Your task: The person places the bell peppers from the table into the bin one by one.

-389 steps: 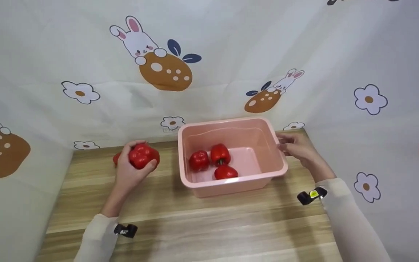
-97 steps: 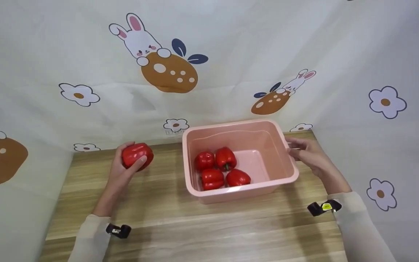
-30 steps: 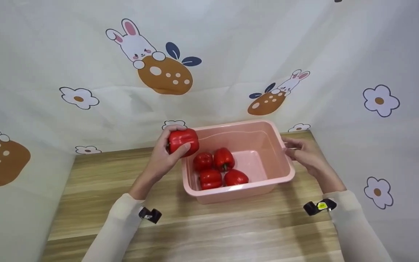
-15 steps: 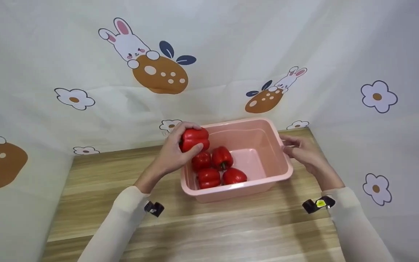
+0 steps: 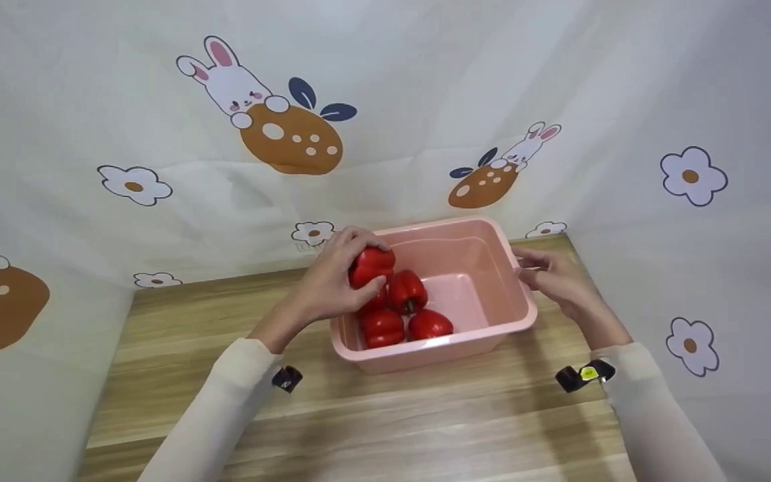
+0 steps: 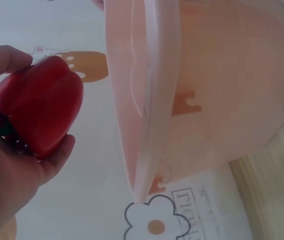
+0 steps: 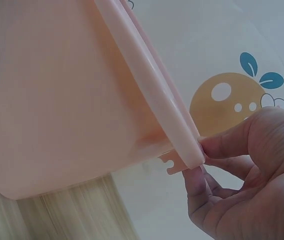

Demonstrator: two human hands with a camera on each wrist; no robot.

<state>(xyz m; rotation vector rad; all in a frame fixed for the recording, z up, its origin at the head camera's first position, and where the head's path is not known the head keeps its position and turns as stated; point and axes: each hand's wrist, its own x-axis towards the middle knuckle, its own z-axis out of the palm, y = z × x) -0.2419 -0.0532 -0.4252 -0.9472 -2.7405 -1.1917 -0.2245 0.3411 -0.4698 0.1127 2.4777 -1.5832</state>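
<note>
My left hand grips a red bell pepper over the left part of a pink plastic basin. In the left wrist view, the fingers and thumb curl round this bell pepper, its green stem toward the palm. Several more red bell peppers lie on the basin's floor on the left side, one partly hidden behind my left thumb. On the basin's right side, my right hand pinches the rim between thumb and fingers.
The basin stands on a wood-grain tabletop near its back edge. A pale sheet printed with rabbits and flowers rises behind the table and at both sides.
My left hand has carried the pepper rightward and lower into the basin's left side. Earlier, another pepper went from the left of the table into the basin. My right hand stays at the rim.
</note>
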